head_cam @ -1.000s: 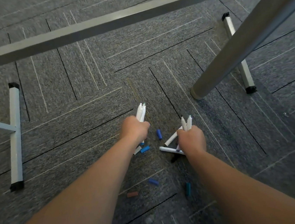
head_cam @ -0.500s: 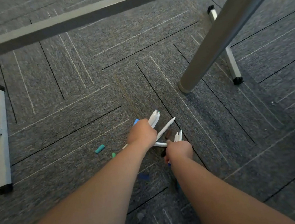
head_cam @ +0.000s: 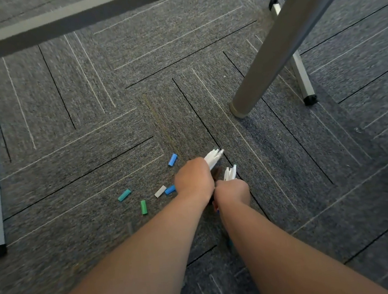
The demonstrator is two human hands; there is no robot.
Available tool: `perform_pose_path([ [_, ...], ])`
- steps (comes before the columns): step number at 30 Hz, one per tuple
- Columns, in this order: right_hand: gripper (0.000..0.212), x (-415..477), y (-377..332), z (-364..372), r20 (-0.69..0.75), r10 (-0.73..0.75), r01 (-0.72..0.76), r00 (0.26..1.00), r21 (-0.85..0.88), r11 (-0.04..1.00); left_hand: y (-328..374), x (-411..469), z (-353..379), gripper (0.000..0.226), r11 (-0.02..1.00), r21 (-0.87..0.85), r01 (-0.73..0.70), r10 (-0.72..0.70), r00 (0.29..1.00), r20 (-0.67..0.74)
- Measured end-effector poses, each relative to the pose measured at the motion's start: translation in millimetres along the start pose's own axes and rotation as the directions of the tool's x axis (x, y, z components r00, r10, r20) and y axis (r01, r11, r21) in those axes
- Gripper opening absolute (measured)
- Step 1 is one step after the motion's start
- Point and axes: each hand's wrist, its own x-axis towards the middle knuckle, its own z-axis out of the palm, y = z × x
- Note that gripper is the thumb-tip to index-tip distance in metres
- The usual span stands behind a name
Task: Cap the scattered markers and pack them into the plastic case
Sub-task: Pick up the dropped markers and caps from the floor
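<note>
i see my left hand (head_cam: 193, 179) and right hand (head_cam: 232, 189) each squeezing white markers (head_cam: 213, 157) mid-frame; loose caps (head_cam: 124, 195) lie left of them.

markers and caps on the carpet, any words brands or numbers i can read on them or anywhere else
No readable text anywhere in this view.
White markers gripped by the left hand and the right hand: any print is too blurred to read.
Loose caps on the carpet: plain colours, no marks visible.
Table leg: bare, no label.

Left hand (head_cam: 193, 179) and right hand (head_cam: 232, 189) now closer together.
</note>
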Motion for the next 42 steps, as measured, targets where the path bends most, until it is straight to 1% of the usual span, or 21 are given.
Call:
perform_pose_path([
  [2,0.027,-2.3,-2.5,-3.7,-0.006,-0.041,0.041,0.999,-0.015,0.999,-0.5,-2.0,-0.9,0.012,0.999,0.013,0.03,-0.03,1.0,-0.01],
  [4,0.022,-2.9,-5.7,-8.2,-0.014,-0.068,0.067,0.998,-0.031,0.997,-1.2,-2.2,-1.3,0.009,0.997,-0.014,0.075,-0.076,0.997,-0.007],
  [6,0.02,-2.5,-8.0,-10.5,-0.012,-0.096,0.096,0.995,-0.047,0.994,-2.2,-2.2,-4.6,0.009,0.985,-0.104,0.136,-0.134,0.991,0.025],
  [8,0.023,-4.9,-10.6,-12.6,-0.01,-0.148,0.147,0.989,-0.052,0.988,-3.5,-3.2,-11.8,0.009,0.957,-0.214,0.194,-0.185,0.981,0.063],
  [11,0.023,-16.7,-18.3,-21.1,0.005,-0.207,0.207,0.978,-0.051,0.977,-8.4,-13.7,-30.2,0.013,0.898,-0.351,0.265,-0.244,0.964,0.104],
  [13,0.02,-31.3,-27.3,-31.1,0.019,-0.25,0.251,0.968,-0.063,0.966,-12.0,-25.7,-45.6,0.016,0.835,-0.459,0.304,-0.275,0.953,0.131],
  [15,0.018,-51.3,-38.5,-44.1,0.02,-0.308,0.308,0.951,-0.057,0.95,-14.7,-41.7,-65.6,0.023,0.76,-0.559,0.332,-0.321,0.939,0.122],
  [17,0.014,-77.6,-51.9,-59.7,0.02,-0.359,0.359,0.933,-0.049,0.932,-14.6,-61.1,-89.1,0.027,0.713,-0.616,0.334,-0.353,0.931,0.096],
  [19,0.01,-106.3,-67.0,-76.7,0.027,-0.404,0.405,0.914,-0.044,0.913,-11.0,-82.0,-113.3,0.028,0.685,-0.658,0.312,-0.355,0.932,0.073],
  [22,0.007,-156.4,-90.2,-106.7,0.049,-0.495,0.497,0.868,-0.047,0.867,-0.9,-122.0,-160.0,0.033,0.611,-0.758,0.228,-0.32,0.947,0.027],
  [26,0.018,-228.0,-110.3,-151.4,0.013,-0.591,0.591,0.806,-0.028,0.806,11.1,-186.2,-227.3,0.031,0.537,-0.828,0.16,-0.263,0.965,0.016],
  [28,0.02,-269.1,-116.7,-176.2,-0.005,-0.628,0.628,0.778,-0.008,0.778,15.0,-221.3,-261.2,0.034,0.529,-0.838,0.13,-0.237,0.971,0.001],
  [32,0.018,-345.9,-117.9,-231.3,-0.031,-0.669,0.668,0.743,0.11,0.736,28.5,-296.3,-315.3,0.036,0.497,-0.864,0.084,-0.167,0.986,0.0],
  [36,0.023,-413.7,-114.4,-286.0,0.033,-0.704,0.688,0.709,0.184,0.702,49.8,-364.7,-360.4,0.035,0.509,-0.86,-0.041,-0.091,0.991,-0.101],
  [38,0.023,-448.9,-113.3,-317.6,0.041,-0.742,0.719,0.669,0.219,0.66,63.2,-397.4,-382.3,0.035,0.509,-0.854,-0.11,-0.061,0.985,-0.163],
  [39,0.021,-465.8,-113.5,-335.1,0.027,-0.769,0.75,0.639,0.205,0.629,70.8,-412.5,-393.2,0.034,0.493,-0.857,-0.147,-0.044,0.98,-0.193],
  [42,0.014,-515.6,-116.9,-395.1,-0.022,-0.852,0.843,0.523,0.158,0.514,103.3,-455.8,-426.8,0.026,0.457,-0.853,-0.254,0.023,0.961,-0.275],
])
